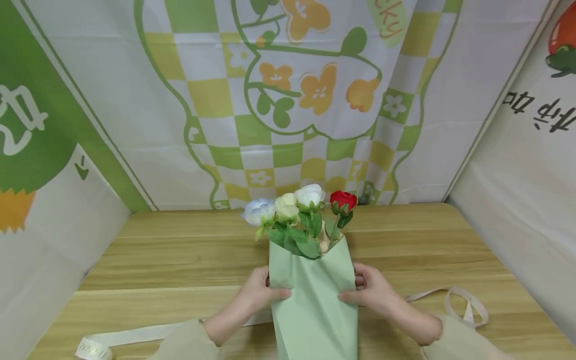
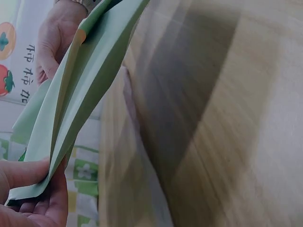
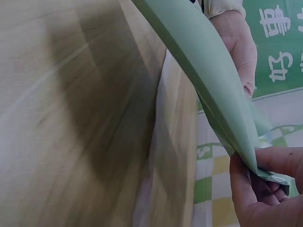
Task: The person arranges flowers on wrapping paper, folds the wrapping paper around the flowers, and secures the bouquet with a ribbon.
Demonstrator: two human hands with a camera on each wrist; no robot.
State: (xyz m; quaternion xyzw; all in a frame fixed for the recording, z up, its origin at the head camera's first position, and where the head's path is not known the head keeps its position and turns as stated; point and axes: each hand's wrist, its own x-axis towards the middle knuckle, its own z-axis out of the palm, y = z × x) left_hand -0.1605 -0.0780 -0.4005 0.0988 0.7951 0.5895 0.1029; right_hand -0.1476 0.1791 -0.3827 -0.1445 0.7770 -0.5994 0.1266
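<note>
Between both hands is a bouquet in pale green wrapping paper [image 1: 315, 295]. From its top stick out a bluish-white flower [image 1: 259, 212], a cream flower [image 1: 286, 206], a white flower [image 1: 309, 195] and a red rose [image 1: 344, 200], with green leaves [image 1: 301, 240] below them. My left hand [image 1: 261, 290] pinches the wrap's left edge, thumb on the front and fingers behind. On the opposite edge my right hand [image 1: 371, 290] does the same. Both wrist views show the folded paper [image 2: 90, 80] held above the table between thumb and fingers. The stems inside are hidden.
A pale ribbon [image 1: 139, 335] runs across the wooden table [image 1: 180, 250] behind the bouquet. Its roll [image 1: 93, 349] lies at the front left, and a loose looped end [image 1: 470, 305] lies at the right. A patterned curtain [image 1: 292, 150] hangs at the back edge.
</note>
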